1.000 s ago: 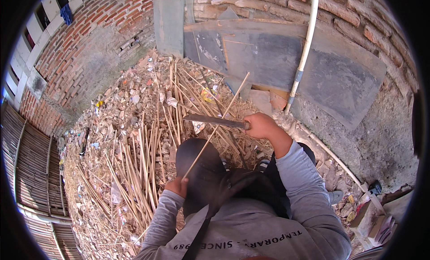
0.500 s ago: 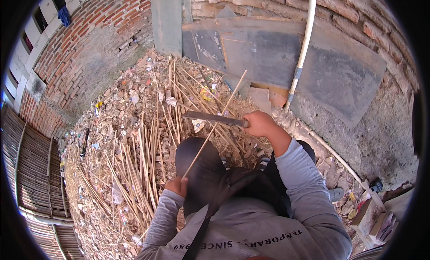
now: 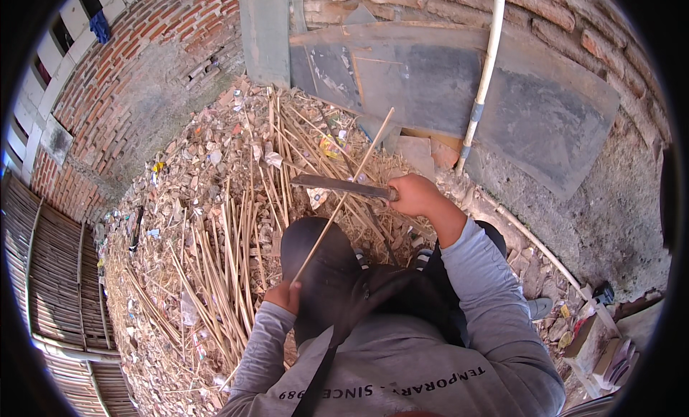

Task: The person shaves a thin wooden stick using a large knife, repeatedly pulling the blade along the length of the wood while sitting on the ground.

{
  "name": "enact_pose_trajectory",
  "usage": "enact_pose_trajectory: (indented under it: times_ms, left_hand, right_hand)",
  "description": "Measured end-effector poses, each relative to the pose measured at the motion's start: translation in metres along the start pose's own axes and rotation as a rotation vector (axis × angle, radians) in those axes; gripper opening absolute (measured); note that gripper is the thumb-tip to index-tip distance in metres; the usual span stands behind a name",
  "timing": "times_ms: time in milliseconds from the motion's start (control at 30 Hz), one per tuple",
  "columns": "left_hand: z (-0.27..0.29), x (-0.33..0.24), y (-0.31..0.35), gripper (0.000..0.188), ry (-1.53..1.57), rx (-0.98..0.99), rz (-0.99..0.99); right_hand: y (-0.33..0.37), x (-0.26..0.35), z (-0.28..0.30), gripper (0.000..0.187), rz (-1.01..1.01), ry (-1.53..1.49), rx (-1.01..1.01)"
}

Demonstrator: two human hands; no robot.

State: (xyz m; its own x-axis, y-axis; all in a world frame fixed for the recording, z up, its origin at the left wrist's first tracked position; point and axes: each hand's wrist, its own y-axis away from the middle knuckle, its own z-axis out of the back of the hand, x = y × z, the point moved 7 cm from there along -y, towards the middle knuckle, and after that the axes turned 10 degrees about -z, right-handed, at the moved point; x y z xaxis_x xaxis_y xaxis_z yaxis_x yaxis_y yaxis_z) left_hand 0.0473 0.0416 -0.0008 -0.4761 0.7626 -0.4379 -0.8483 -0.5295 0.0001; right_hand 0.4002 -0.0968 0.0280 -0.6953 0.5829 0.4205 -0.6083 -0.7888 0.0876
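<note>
Holding a knife [image 3: 321, 183] in the right hand [image 3: 418, 197], pointed left across a stick [image 3: 370, 151] gripped in the left hand [image 3: 284, 297], slanting away rightward.

A rough yard is shown by the rubble-strewn ground [image 3: 172, 202], which is bordered by a slatted screen [image 3: 57, 263] to its left and a weathered brick wall [image 3: 136, 94] beyond it.

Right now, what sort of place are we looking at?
Probably an outdoor yard or walled lot: ground strewn with rubble and litter, a weathered brick wall along one side, and a slatted, bamboo-like panel at the left edge.
</note>
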Motion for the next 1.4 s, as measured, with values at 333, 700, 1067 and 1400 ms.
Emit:
enact_pose_trajectory:
  times_ms: [333,700,1067,1400]
  left_hand:
    - [0.000,0.000,-0.001,0.040,0.002,0.007,0.001]
    - [-0.007,0.012,-0.001,0.043,0.026,-0.070,-0.059]
    - [-0.007,0.013,-0.001,0.037,0.006,0.014,0.019]
    - [-0.006,0.011,-0.002,0.037,0.017,0.012,0.006]
  right_hand:
    - [0.002,0.002,0.003,0.029,0.006,-0.010,-0.001]
    - [-0.002,0.000,-0.003,0.028,0.042,-0.051,-0.016]
    - [0.000,0.003,-0.004,0.028,0.060,-0.123,-0.004]
    - [-0.001,0.003,-0.006,0.031,0.050,-0.113,0.006]
